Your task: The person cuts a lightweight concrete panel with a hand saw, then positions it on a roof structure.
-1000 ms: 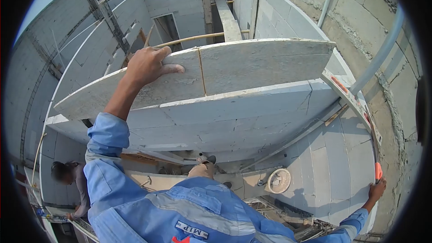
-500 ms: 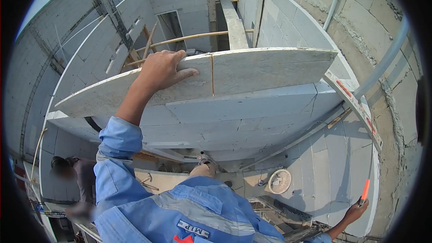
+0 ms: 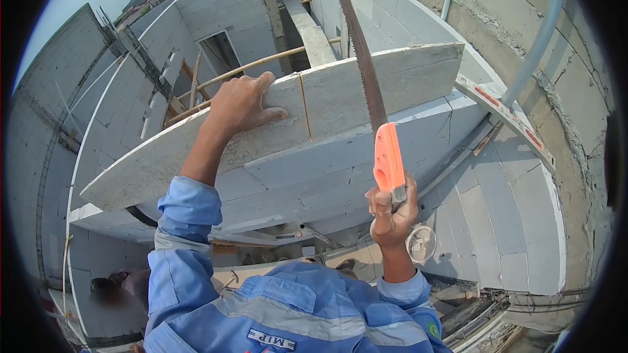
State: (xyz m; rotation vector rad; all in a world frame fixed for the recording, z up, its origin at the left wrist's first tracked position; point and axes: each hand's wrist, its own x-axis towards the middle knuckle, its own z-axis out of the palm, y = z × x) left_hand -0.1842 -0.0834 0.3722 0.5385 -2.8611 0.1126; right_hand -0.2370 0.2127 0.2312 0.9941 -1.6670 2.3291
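My left hand (image 3: pixel 245 106) grips the top edge of a long grey board (image 3: pixel 418 82), thumb on the near face and fingers over the far side. A thin brown vertical line crosses this face just right of my thumb. The board stands on edge along the top of a light grey block wall (image 3: pixel 314 168). In my right hand (image 3: pixel 394 212) is a handsaw (image 3: pixel 390 157), held upright by the lower end of its orange handle. Its toothed blade points up and overlaps the board's right half in this view.
At right, a long spirit level (image 3: pixel 502 117) with orange-edged slots leans by the board's end, beside a grey pipe (image 3: pixel 540 46). Below are a round bucket (image 3: pixel 422 244) and, lower left, another person (image 3: pixel 127 287). A bamboo pole (image 3: pixel 261 59) and a plank (image 3: pixel 313 33) span the space beyond.
My right hand has brought the saw from low at the far right up in front of the board, blade upward. My left hand keeps its hold. The view has shifted and tilted slightly.
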